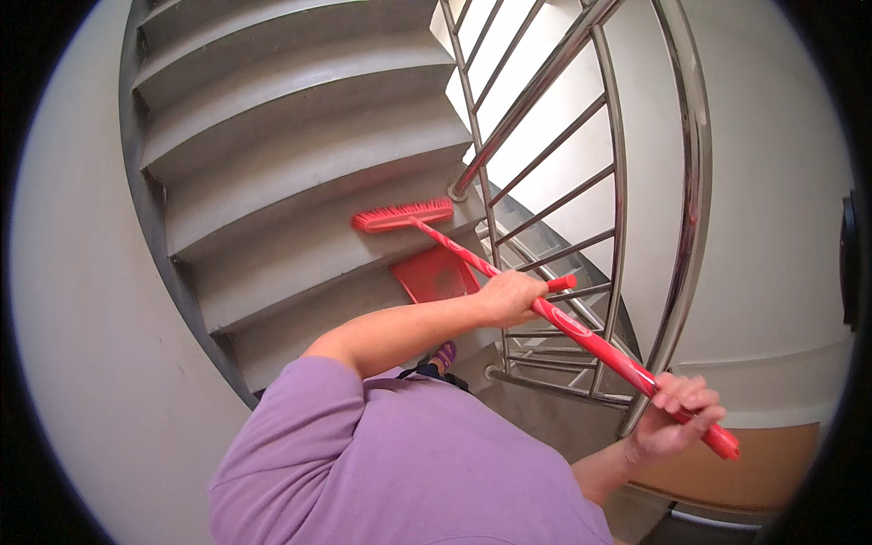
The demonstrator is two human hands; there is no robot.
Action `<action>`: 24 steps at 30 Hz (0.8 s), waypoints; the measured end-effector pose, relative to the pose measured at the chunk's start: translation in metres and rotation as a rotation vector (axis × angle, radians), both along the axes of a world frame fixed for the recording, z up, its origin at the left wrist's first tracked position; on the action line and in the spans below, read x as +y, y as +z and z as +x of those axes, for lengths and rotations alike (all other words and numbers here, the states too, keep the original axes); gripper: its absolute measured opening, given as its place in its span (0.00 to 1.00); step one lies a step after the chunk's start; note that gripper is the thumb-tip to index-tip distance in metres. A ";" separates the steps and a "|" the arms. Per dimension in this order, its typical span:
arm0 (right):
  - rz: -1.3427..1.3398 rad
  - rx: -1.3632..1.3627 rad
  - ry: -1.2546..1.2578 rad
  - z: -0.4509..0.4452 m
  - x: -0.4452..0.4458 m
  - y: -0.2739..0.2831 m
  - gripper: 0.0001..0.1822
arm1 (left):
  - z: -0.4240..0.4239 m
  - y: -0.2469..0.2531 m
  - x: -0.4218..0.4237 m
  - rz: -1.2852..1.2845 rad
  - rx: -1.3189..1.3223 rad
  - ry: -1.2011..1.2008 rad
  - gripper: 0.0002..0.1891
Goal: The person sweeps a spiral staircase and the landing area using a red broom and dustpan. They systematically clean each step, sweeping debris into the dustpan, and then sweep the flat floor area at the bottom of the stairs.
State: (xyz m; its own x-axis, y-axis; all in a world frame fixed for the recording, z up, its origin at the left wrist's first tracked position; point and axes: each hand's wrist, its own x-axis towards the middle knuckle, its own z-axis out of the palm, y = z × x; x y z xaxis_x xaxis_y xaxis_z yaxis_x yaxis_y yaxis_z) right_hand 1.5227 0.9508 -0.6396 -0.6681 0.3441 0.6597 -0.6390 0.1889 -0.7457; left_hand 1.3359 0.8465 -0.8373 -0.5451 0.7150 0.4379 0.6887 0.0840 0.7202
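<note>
A red push broom (402, 214) rests its bristled head on a stair tread, near the foot of the railing. Its long red stick slants down to the right across my view. Near the stick's top end, my right hand (681, 412) is wrapped around it. My left hand (514, 298) is closed where a short red handle end (563, 283) sticks out, and the broom stick passes through or under the same hand; the fingers hide which. A red dustpan (439, 272) lies just below the broom head, with dirt on its pan. My left forearm covers part of its edge.
Grey stairs (300, 157) rise ahead, with a white wall (88, 272) on the left. A stainless steel railing (616, 170) runs close on the right, and lower steps show through its bars. My foot in a purple sandal (445, 354) is below. A brown panel (742, 463) stands at lower right.
</note>
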 end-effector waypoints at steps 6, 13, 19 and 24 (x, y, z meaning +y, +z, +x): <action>0.089 0.085 0.053 0.022 0.001 0.043 0.21 | 0.035 0.028 0.007 0.087 -0.091 -0.200 0.10; 0.136 0.164 0.270 0.019 0.004 0.072 0.19 | 0.070 0.036 -0.009 0.159 -0.175 -0.323 0.10; 0.069 0.118 0.552 -0.020 0.000 0.075 0.17 | 0.085 0.020 -0.046 0.284 -0.089 -0.118 0.11; -0.099 0.058 0.689 -0.068 -0.014 0.060 0.17 | 0.078 -0.004 -0.101 0.276 0.006 0.190 0.11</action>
State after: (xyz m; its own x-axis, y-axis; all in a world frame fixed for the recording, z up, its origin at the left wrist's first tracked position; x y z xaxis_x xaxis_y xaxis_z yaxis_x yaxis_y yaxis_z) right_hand 1.4548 0.9366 -0.5799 -0.7204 -0.0856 0.6882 -0.6280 -0.3406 -0.6997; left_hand 1.4135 0.7455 -0.8411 -0.6542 0.4547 0.6043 0.6839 0.0144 0.7295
